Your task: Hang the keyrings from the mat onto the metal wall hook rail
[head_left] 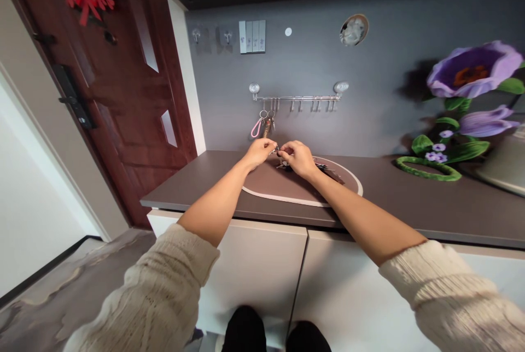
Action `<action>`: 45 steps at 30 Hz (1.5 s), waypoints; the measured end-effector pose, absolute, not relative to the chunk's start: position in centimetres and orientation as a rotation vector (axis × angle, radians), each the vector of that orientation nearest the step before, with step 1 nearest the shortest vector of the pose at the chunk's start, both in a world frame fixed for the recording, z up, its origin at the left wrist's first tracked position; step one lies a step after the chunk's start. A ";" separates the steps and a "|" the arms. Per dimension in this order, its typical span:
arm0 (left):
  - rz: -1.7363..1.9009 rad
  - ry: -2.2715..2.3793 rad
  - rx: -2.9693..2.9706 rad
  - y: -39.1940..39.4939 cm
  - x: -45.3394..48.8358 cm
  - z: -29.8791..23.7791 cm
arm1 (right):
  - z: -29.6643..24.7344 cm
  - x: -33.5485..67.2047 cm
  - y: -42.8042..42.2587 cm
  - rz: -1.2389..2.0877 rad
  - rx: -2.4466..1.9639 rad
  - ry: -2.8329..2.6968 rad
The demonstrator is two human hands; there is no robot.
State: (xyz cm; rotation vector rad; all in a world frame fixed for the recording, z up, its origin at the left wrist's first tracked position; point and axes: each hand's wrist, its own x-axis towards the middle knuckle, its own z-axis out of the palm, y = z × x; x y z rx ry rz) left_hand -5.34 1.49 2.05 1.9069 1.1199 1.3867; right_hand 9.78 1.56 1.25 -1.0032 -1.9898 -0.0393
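Note:
My left hand [261, 153] and my right hand [298, 158] meet above the oval brown mat [283, 192], fingertips almost touching. Both pinch at what looks like a small metal key ring [278, 149], partly covered by the fingers. Keys [283, 165] show just under my right hand. More dark keys and a flat brown piece [334, 176] lie on the mat to its right. Behind my left hand, a pink loop strap [256, 128] and a brown key fob [267, 127] hang from the clear hook rail [297, 98].
The mat lies on a dark countertop [213, 182] over white cabinet doors [254, 264]. Purple fabric flowers [471, 76] with a green ring base [429, 169] stand at the right. A switch panel [252, 36] is on the wall. A dark red door [123, 84] is at the left.

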 end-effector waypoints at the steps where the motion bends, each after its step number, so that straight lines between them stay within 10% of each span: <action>1: 1.389 1.113 1.890 1.6 -5.4 2.0 | 1.3 9.8 1.6 -0.042 -0.996 -1.989; 36: 1.253 1.031 1.808 1.8 -5.0 1.4 | 1.5 10.3 2.5 0.064 -0.905 -1.892; 45: 1.261 1.674 2.272 1.6 -4.9 0.9 | 1.8 11.0 2.5 -0.013 -0.870 -1.861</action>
